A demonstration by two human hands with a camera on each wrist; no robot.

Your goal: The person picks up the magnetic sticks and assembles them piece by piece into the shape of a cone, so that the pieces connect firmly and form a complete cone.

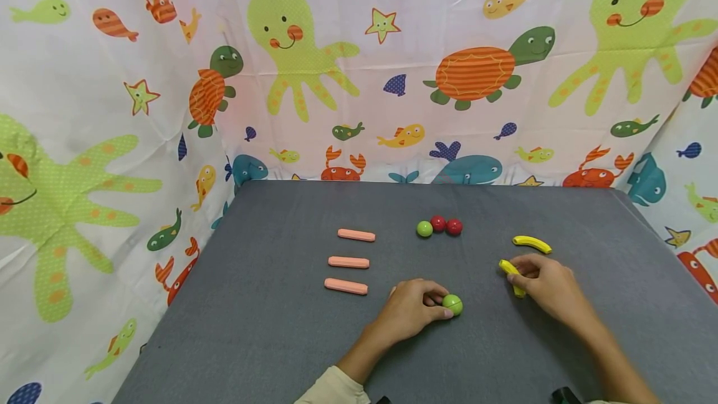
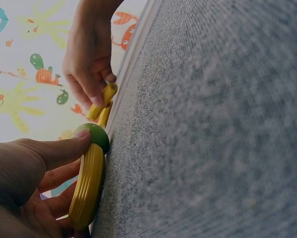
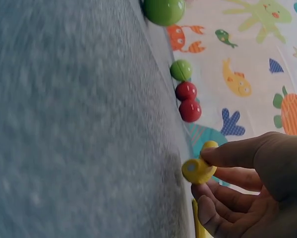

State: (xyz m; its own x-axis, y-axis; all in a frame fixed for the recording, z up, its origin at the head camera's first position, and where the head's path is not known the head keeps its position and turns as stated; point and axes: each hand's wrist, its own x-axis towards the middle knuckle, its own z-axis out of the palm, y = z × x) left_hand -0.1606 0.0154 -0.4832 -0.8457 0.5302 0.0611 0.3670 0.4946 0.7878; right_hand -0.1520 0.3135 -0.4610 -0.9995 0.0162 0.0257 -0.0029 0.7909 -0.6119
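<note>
My left hand [image 1: 412,308] pinches a green ball [image 1: 452,305] between thumb and fingers, low over the grey table. A ridged yellow toy banana [image 2: 89,191] lies within that hand's curl in the left wrist view; the hand hides it in the head view. I cannot tell whether the fingers grip it. My right hand [image 1: 546,282] pinches another yellow toy banana [image 1: 513,278] by thumb and fingers, tilted; its round end [image 3: 192,169] faces the right wrist camera. Just behind, a yellow toy banana [image 1: 531,244] rests on the table.
Three pink sticks [image 1: 348,262] lie in a column on the left of the grey table [image 1: 252,341]. Farther back, a green ball [image 1: 424,229] and two red balls [image 1: 437,224] sit together. A sea-animal curtain [image 1: 348,55] stands behind and along the sides.
</note>
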